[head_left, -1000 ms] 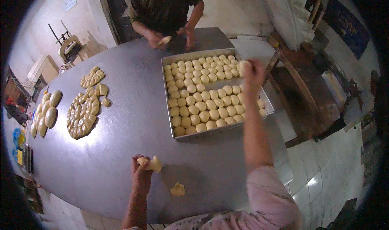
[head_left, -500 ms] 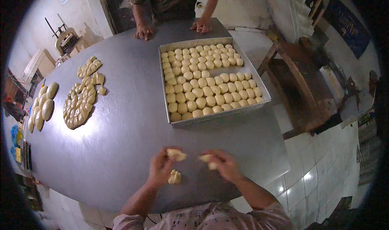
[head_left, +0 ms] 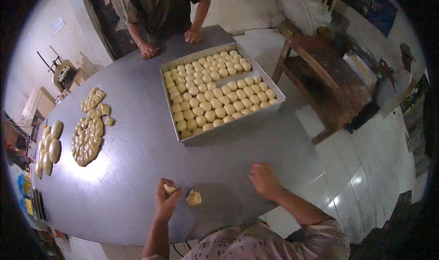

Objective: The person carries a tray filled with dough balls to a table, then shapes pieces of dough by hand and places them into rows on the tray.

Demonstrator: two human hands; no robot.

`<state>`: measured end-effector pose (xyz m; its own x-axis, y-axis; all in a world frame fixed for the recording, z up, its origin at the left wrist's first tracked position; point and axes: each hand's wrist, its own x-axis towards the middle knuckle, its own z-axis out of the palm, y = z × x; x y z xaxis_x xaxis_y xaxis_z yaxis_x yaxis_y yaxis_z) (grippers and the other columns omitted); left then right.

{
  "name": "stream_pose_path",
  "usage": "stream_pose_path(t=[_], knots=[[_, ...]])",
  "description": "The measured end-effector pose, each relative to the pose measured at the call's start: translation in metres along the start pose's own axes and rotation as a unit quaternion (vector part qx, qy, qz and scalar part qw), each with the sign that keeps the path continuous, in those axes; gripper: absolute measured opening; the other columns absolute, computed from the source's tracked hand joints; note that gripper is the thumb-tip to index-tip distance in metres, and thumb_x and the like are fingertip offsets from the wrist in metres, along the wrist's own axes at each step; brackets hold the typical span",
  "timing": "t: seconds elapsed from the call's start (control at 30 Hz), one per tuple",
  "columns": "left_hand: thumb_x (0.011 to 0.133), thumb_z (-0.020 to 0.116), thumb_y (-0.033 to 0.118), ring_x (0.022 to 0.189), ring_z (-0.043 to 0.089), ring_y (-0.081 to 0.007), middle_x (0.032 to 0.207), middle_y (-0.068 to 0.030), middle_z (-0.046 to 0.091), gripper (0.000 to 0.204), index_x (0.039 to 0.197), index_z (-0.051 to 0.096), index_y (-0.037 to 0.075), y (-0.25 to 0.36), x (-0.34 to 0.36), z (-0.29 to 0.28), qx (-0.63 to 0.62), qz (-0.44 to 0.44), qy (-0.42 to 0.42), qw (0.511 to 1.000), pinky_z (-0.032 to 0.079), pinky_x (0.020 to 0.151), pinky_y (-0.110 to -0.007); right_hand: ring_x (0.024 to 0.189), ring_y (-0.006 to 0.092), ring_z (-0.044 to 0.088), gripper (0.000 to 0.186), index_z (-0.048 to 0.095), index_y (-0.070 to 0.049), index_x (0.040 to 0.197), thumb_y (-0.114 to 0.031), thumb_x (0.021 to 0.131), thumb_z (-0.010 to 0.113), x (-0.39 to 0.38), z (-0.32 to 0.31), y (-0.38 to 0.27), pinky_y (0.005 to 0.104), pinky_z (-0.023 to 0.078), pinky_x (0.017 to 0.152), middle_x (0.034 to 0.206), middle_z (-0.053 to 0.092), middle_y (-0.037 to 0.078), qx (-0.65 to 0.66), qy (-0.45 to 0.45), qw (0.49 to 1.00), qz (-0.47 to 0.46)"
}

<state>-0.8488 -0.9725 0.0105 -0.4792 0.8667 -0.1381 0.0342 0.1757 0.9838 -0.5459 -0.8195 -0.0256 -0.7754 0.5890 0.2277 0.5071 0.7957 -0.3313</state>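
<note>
At the near side of the metal table [head_left: 137,136], my left hand [head_left: 164,199] is closed around a small piece of dough [head_left: 169,188], whose pale top shows between thumb and fingers. Just right of it, a loose dough piece [head_left: 194,197] with a rough, torn shape lies on the tabletop. My right hand [head_left: 265,181] is farther right, its fingers curled under; whatever they hold is hidden. Beyond my hands stands a large square metal tray [head_left: 206,140] filled with rows of round dough balls [head_left: 215,102], with a gap in the rows at its right.
Cut dough pieces [head_left: 88,141] lie clustered on the left, with several long dough loaves [head_left: 48,148] past them. Across the table a person rests both hands [head_left: 148,51] on its edge. A brown wooden stand [head_left: 315,54] is at the right, beside the tiled floor [head_left: 347,177].
My hands have moved apart, the right one farther right. The dough seen in my right hand before is now out of sight. The whole view has shifted and tilted.
</note>
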Motion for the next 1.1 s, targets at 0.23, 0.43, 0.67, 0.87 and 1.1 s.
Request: stream_pose_path(t=[0.23,0.43,0.67,0.87,1.1], knots=[[0.084,0.06,0.005,0.081,0.05,-0.0088,0.086,-0.0008,0.051,0.022,0.098,0.044,0.007,0.013,-0.012,0.034,-0.089,-0.05,-0.011,0.995,0.042,0.074,-0.025,0.087,0.0339,0.049,0.017,0.054,-0.005,0.085,-0.016,0.075,0.064,0.065,-0.007,0.063,0.0451,0.038,0.08,0.085,0.053,0.014,-0.04,0.194,0.96,0.198],[0.079,0.064,0.014,0.069,0.044,-0.0086,0.073,0.0031,0.043,0.019,0.08,0.045,0.012,-0.004,0.007,-0.001,-0.035,-0.018,0.034,0.999,0.037,0.06,-0.024,0.097,0.0351,0.05,0.026,0.054,-0.003,0.092,-0.019,0.075,0.065,0.007,-0.008,0.084,0.0488,0.038,0.09,0.098,0.054,0.016,0.028,0.16,0.956,0.245],[0.08,0.065,0.003,0.068,0.043,-0.0064,0.076,0.004,0.044,0.025,0.083,0.042,0.011,0.017,0.032,0.002,-0.067,-0.022,0.052,0.996,0.037,0.061,-0.023,0.096,0.0312,0.054,0.029,0.056,-0.003,0.097,-0.017,0.074,0.066,0.0,-0.029,0.069,0.0394,0.043,0.085,0.101,0.056,0.016,-0.03,0.102,0.977,0.184],[0.079,0.064,0.006,0.07,0.042,-0.0065,0.075,0.0037,0.043,0.023,0.084,0.043,0.01,-0.017,0.037,-0.028,-0.108,-0.018,0.072,0.991,0.037,0.061,-0.024,0.091,0.013,0.052,0.025,0.06,-0.003,0.103,-0.023,0.087,0.06,0.138,-0.116,0.098,0.029,0.042,0.084,0.096,0.059,0.002,0.519,0.295,0.761,0.255],[0.088,0.061,0.024,0.074,0.047,-0.0082,0.08,0.0007,0.049,0.021,0.091,0.048,0.008,0.009,0.052,0.024,-0.086,-0.074,-0.011,0.993,0.039,0.065,-0.025,0.081,0.0232,0.061,0.025,0.06,-0.005,0.106,-0.011,0.082,0.059,0.3,-0.034,0.164,0.0339,0.048,0.075,0.096,0.063,0.013,-0.039,0.04,0.986,0.155]])
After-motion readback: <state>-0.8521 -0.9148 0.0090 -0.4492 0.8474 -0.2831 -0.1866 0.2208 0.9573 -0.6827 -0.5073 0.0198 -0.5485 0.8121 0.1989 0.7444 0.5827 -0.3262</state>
